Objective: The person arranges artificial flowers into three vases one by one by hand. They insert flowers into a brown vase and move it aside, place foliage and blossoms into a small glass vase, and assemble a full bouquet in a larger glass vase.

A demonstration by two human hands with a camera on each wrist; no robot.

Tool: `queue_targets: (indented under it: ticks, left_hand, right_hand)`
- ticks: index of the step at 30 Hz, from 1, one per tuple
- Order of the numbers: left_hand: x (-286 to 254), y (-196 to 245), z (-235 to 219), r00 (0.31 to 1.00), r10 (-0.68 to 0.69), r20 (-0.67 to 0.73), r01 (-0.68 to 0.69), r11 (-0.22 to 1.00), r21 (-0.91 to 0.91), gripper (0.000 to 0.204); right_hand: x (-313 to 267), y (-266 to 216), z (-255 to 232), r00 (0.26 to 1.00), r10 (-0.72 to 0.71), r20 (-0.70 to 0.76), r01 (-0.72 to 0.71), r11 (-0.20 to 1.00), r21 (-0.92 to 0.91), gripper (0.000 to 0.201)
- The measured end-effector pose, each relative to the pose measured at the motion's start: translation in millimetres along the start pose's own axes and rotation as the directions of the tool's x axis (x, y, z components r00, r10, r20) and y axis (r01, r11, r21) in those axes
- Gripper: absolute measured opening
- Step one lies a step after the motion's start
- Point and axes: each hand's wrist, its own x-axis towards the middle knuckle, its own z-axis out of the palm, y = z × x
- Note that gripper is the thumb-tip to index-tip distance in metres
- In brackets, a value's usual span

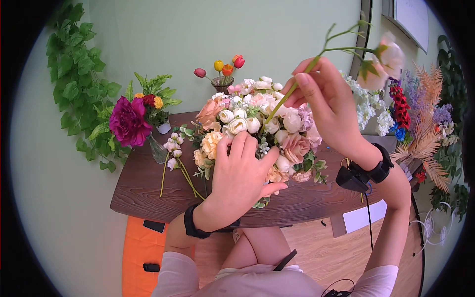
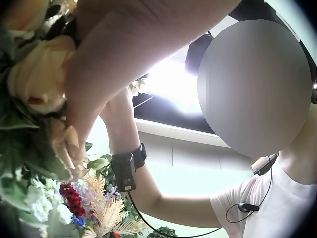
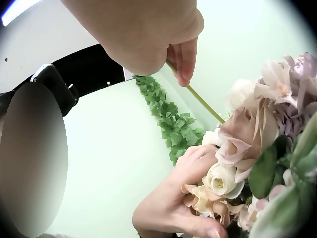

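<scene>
A large bouquet (image 1: 292,123) of cream, white, peach and pink artificial flowers stands on the dark wooden table (image 1: 148,185). My right hand (image 1: 324,96) pinches the green stem of a pale pink flower spray (image 1: 373,74) above it. The stem's lower end runs down among the blossoms, where its tip is hidden; the flower heads hang out to the right. My left hand (image 1: 240,171) rests against the bouquet's front, fingers spread over the blossoms and thumb pointing right. Seen from the right wrist, that left hand (image 3: 173,198) lies beside a cream rose (image 3: 221,179).
Loose flower stems (image 1: 185,178) lie left of the bouquet. A magenta peony (image 1: 129,121) in a glass vase stands at the left, and tulips (image 1: 227,69) in a small vase behind. More flowers (image 1: 401,106) crowd the right side. An orange seat (image 1: 138,257) is below the table.
</scene>
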Motion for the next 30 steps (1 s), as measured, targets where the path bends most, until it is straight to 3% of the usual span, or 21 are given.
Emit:
queue_targets:
  ticks: [2, 4, 6, 8, 10, 18, 20, 24, 27, 29, 30]
  left_hand:
    - [0.1, 0.1, 0.7, 1.0, 0.007, 0.004, -0.007, 1.0, -0.005, 0.056]
    - [0.4, 0.1, 0.9, 1.0, 0.013, 0.008, -0.013, 1.0, -0.01, 0.056]
    - [0.9, 0.1, 1.2, 1.0, 0.022, -0.007, -0.022, 1.0, -0.005, 0.056]
    - [0.5, 1.0, 1.0, 1.0, 0.021, -0.004, -0.021, 1.0, 0.001, 0.054]
    - [0.6, 1.8, 0.7, 1.0, 0.021, 0.0, -0.021, 1.0, 0.006, 0.053]
    - [2.4, 2.5, -3.1, 1.0, 0.029, 0.01, -0.03, 0.999, 0.028, 0.053]
    - [1.1, 1.6, -2.5, 0.996, 0.022, 0.083, -0.025, 0.999, 0.034, 0.058]
    - [0.8, -0.4, -0.1, 0.998, 0.017, 0.06, -0.018, 1.0, 0.017, 0.059]
    - [2.6, -0.2, -0.2, 0.996, 0.013, 0.089, -0.014, 1.0, 0.017, 0.06]
    - [3.3, -0.5, 0.4, 0.996, 0.026, 0.081, -0.028, 0.999, 0.022, 0.06]
    - [3.2, -0.8, 0.9, 0.996, 0.031, 0.086, -0.032, 0.999, 0.021, 0.06]
  right_hand:
    - [0.2, 2.5, 1.9, 0.993, 0.068, 0.101, -0.064, 0.997, -0.042, 0.015]
    - [0.5, 5.6, 5.0, 0.991, 0.09, 0.098, -0.086, 0.995, -0.048, 0.013]
    - [0.8, 10.2, 7.8, 0.974, 0.16, 0.158, -0.122, 0.966, -0.227, 0.013]
    - [-1.4, 16.8, 12.0, 0.969, 0.174, 0.176, -0.128, 0.961, -0.246, 0.013]
    - [-3.1, 20.6, 14.0, 0.964, 0.116, 0.241, -0.031, 0.943, -0.33, 0.014]
    - [5.0, 25.6, 16.1, 0.968, 0.145, 0.206, -0.051, 0.914, -0.402, 0.015]
    - [6.3, 26.8, 16.9, 0.971, 0.151, 0.185, -0.072, 0.923, -0.379, 0.016]
    - [8.1, 20.5, 15.3, 0.96, 0.259, 0.108, -0.216, 0.928, -0.303, 0.019]
    - [4.5, 30.7, 15.5, 0.965, 0.235, 0.12, -0.175, 0.911, -0.374, 0.018]
    - [3.3, 33.3, 16.2, 0.972, 0.11, 0.209, 0.0, 0.885, -0.465, 0.013]
    - [3.4, 36.0, 15.8, 0.972, 0.114, 0.204, -0.006, 0.886, -0.464, 0.013]
